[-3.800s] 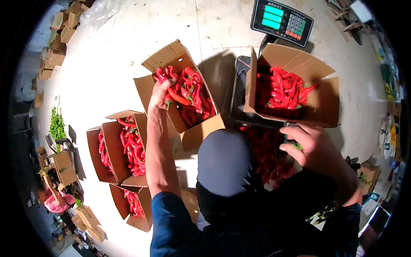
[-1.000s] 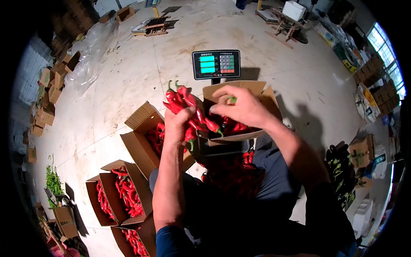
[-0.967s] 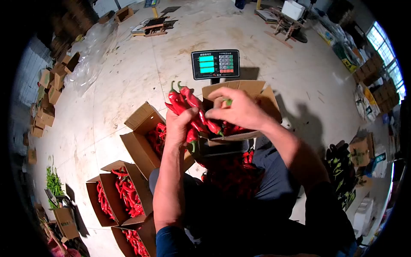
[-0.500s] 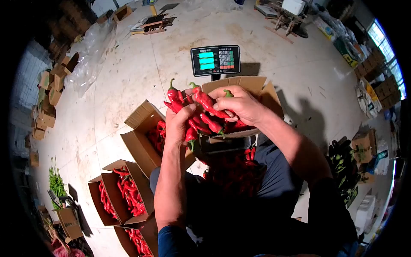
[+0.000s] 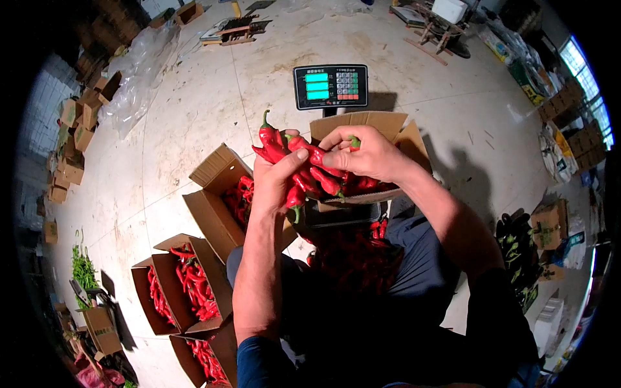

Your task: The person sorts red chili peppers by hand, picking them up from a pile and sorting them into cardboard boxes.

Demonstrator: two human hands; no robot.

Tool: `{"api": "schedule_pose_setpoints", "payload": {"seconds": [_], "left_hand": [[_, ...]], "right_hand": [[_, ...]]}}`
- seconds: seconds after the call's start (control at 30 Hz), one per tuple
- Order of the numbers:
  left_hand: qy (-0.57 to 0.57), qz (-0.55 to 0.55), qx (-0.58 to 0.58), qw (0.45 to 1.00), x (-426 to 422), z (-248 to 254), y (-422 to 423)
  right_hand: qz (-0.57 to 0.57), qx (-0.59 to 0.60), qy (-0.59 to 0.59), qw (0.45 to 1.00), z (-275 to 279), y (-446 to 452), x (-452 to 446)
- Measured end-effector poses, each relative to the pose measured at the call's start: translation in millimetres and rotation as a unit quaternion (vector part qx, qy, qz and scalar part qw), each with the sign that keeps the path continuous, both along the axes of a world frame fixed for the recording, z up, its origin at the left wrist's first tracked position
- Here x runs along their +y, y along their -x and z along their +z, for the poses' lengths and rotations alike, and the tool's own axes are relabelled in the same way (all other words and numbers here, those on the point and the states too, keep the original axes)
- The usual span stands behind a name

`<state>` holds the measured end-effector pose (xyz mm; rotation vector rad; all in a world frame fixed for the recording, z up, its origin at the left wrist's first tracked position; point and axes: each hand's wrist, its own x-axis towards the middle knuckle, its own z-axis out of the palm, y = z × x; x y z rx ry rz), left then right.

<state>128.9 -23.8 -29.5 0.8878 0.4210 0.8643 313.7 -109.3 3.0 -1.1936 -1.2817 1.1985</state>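
Note:
My left hand (image 5: 273,184) is closed around several red chili peppers (image 5: 272,147), their green stems pointing up and down. My right hand (image 5: 375,155) grips a red pepper whose green stem (image 5: 354,141) shows above the fingers, and its thumb presses near the left hand's bunch. Both hands are over the near side of an open cardboard box (image 5: 362,119) with red peppers inside. Right behind that box stands a scale display (image 5: 330,86) with lit green screens. Below the hands, a heap of red peppers (image 5: 356,258) lies between the legs.
Left of me stand open cardboard boxes (image 5: 210,216) of red peppers, with more boxes (image 5: 187,284) nearer. Long green peppers (image 5: 84,268) lie at far left, dark vegetables (image 5: 515,252) at right. Plastic sheeting (image 5: 139,77) and stacked cartons (image 5: 81,126) line the left wall.
The right hand has shifted slightly right and its fingers have curled in. A pepper it held crosswise now lies against the bunch in the left hand. The view has moved a little.

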Motion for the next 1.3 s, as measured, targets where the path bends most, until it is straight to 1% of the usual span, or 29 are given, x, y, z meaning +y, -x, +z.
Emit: {"api": "schedule_pose_setpoints", "payload": {"seconds": [0.03, 0.13, 0.17, 0.2, 0.27, 0.3, 0.33, 0.4, 0.5, 0.6, 0.63, 0.67, 0.73, 0.83, 0.87, 0.9, 0.93, 1.0, 1.03, 1.13, 1.17, 1.27, 1.3], "left_hand": [[0.004, 0.006, 0.010, 1.000, -1, 2, -2], [-0.005, 0.037, 0.059, 0.998, -2, -2, -8], [-0.007, 0.036, 0.035, 0.999, 3, -11, -11], [0.002, 0.040, 0.021, 0.999, 2, -8, -10], [0.019, 0.051, -0.007, 0.999, 3, 4, -6], [0.034, 0.049, -0.043, 0.997, 4, 3, -5], [0.050, 0.033, -0.082, 0.995, 9, -2, -3], [0.038, 0.045, -0.063, 0.996, 14, -8, 0], [0.059, 0.069, -0.073, 0.993, 10, -6, -2], [0.039, 0.069, -0.042, 0.996, 5, -6, -6], [0.025, 0.067, -0.044, 0.996, 7, -10, -7], [0.028, 0.073, -0.038, 0.996, 6, -11, -7], [0.034, 0.083, -0.028, 0.996, 3, -8, -9], [0.004, 0.091, -0.020, 0.996, 8, -5, -7], [-0.004, 0.093, -0.021, 0.995, 10, -4, -6], [0.004, 0.097, -0.023, 0.995, 11, -4, -5], [0.015, 0.087, -0.033, 0.996, 12, -5, -4], [0.041, 0.068, -0.052, 0.996, 14, -8, -2], [0.042, 0.055, -0.041, 0.997, 14, -10, -1], [0.051, 0.018, -0.099, 0.994, 6, -8, -4], [0.069, 0.022, -0.102, 0.992, 4, -5, -3], [0.048, 0.028, -0.117, 0.992, 7, -13, -2], [0.044, 0.035, -0.115, 0.992, 7, -13, -3]], "right_hand": [[-0.008, 0.013, 0.011, 1.000, -4, 1, -1], [-0.040, -0.100, 0.014, 0.994, -6, 2, -3], [-0.070, -0.083, 0.011, 0.994, -4, 4, -3], [-0.101, -0.078, -0.019, 0.992, -4, 2, -1], [-0.151, -0.108, 0.009, 0.983, 9, -11, -3], [-0.165, -0.109, 0.015, 0.980, 12, -19, -3], [-0.154, -0.144, 0.005, 0.978, 9, -30, -1], [-0.176, -0.327, 0.033, 0.928, 13, -37, -6], [-0.136, -0.251, 0.130, 0.950, 14, -32, -7], [-0.031, -0.148, 0.077, 0.985, 8, -7, -15], [-0.037, -0.212, 0.045, 0.975, 6, 3, -17], [-0.050, -0.273, -0.034, 0.960, 8, 12, -19], [-0.062, -0.278, -0.035, 0.958, 9, 18, -17], [-0.101, -0.189, -0.015, 0.977, -3, 11, -9], [-0.100, -0.132, -0.015, 0.986, -5, 7, -6], [-0.078, -0.026, 0.042, 0.996, 0, 1, -6], [-0.054, 0.079, 0.099, 0.990, 5, -3, -7], [-0.037, 0.181, 0.113, 0.976, 8, -3, -9], [-0.027, 0.230, 0.120, 0.965, 9, -3, -10], [-0.001, 0.271, 0.148, 0.951, -1, -1, -8], [0.026, 0.277, 0.158, 0.947, -2, 0, -8], [0.022, 0.258, 0.190, 0.947, -7, 7, -6], [0.027, 0.228, 0.186, 0.955, -5, 9, -7]]}}
